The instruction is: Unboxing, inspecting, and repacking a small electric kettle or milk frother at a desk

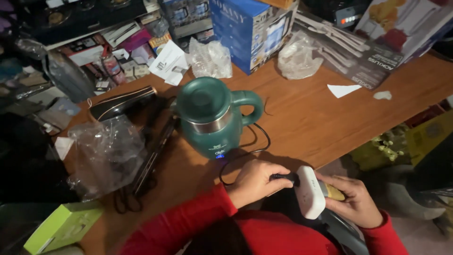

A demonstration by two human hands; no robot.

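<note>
I note a crumpled plastic bag (106,153) at the left of the tabletop (321,118), then a green kettle (214,115) standing upright, its black cord (245,153) trailing toward me. My left hand (255,182) is closed around the black plug (285,178). The plug meets a white power strip (310,191), gripped by my right hand (356,200) just off the tabletop's near edge.
</note>
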